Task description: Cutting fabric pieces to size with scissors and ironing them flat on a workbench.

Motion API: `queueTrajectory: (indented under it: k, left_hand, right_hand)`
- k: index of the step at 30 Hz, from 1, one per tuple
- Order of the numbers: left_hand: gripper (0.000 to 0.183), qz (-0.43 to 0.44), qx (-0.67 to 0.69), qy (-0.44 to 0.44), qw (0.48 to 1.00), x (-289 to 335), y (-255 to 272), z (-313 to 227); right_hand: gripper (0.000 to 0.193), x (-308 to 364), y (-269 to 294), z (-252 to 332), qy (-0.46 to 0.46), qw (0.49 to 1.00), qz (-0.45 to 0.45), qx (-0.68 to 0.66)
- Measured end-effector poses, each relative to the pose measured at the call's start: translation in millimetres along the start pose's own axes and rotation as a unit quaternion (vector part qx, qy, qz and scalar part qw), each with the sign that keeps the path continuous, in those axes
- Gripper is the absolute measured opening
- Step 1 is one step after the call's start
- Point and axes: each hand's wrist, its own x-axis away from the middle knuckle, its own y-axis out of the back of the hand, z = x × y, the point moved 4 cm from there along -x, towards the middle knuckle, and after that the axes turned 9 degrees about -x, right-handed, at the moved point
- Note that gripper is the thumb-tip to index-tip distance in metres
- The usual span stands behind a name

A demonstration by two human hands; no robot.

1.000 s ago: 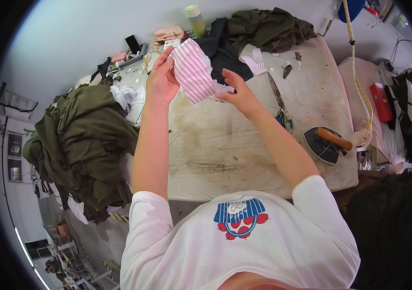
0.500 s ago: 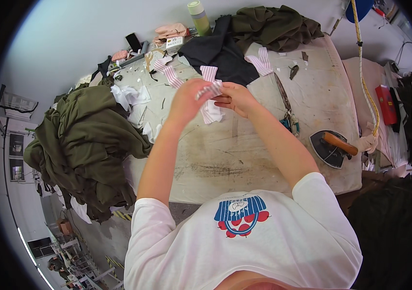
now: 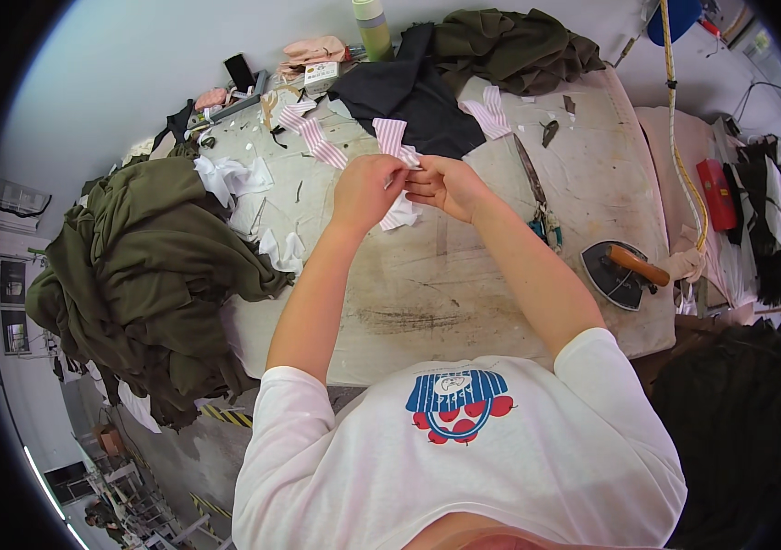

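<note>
Above the middle of the table, my left hand (image 3: 367, 191) and my right hand (image 3: 450, 188) meet over pink-and-white striped fabric strips (image 3: 389, 134). Left fingers are curled in a pinch on striped cloth. Thumb and forefinger of my right hand close on the same cloth, its other fingers loosely stretched. Striped cloth shows beyond the hands, and a pale end (image 3: 399, 213) shows below them; the part between is covered by fingers, so I cannot tell if it is one piece. Further striped strips lie to the left (image 3: 314, 136) and right (image 3: 489, 114).
An iron (image 3: 624, 275) with a wooden handle rests at right, near scissors (image 3: 544, 225). Olive cloth (image 3: 143, 238) is heaped at left, more olive cloth (image 3: 514, 50) at the back. Black fabric (image 3: 409, 101), a green bottle (image 3: 372, 29) and white scraps (image 3: 230, 179) lie around. A rope (image 3: 675, 137) hangs at right.
My hands have drawn together and the left has turned over the striped cloth, hiding the piece that showed between the fingers. The whole view has shifted slightly.
</note>
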Motion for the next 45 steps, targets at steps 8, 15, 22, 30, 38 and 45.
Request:
queueTrajectory:
  k: [8, 15, 22, 30, 38, 45]
  left_hand:
    - [0.021, 0.090, 0.330, 0.248, 0.906, 3, -17, 36]
    - [0.020, 0.043, 0.376, 0.295, 0.877, 5, -9, 37]
    - [0.017, -0.127, 0.139, 0.137, 0.972, -31, 70, 54]
    - [0.018, -0.045, 0.078, -0.042, 0.995, -45, 179, -73]
    - [0.026, -0.322, 0.425, 0.131, 0.835, 0, 257, -33]
    - [0.030, -0.187, 0.549, 0.365, 0.728, 152, 86, 76]
  right_hand:
    - [0.040, 18, -12, 10, 0.033, 0.995, -0.039, 0.082]
    - [0.036, 27, -25, 16, 0.051, 0.988, -0.054, 0.136]
    - [0.053, 17, -3, 12, 0.186, 0.944, -0.092, 0.255]
    - [0.068, 67, -94, 71, 0.455, 0.779, -0.003, 0.432]
    - [0.025, 83, -17, 8, 0.180, 0.843, 0.082, 0.500]
    - [0.018, 165, 146, -44, 0.090, 0.932, -0.083, 0.340]
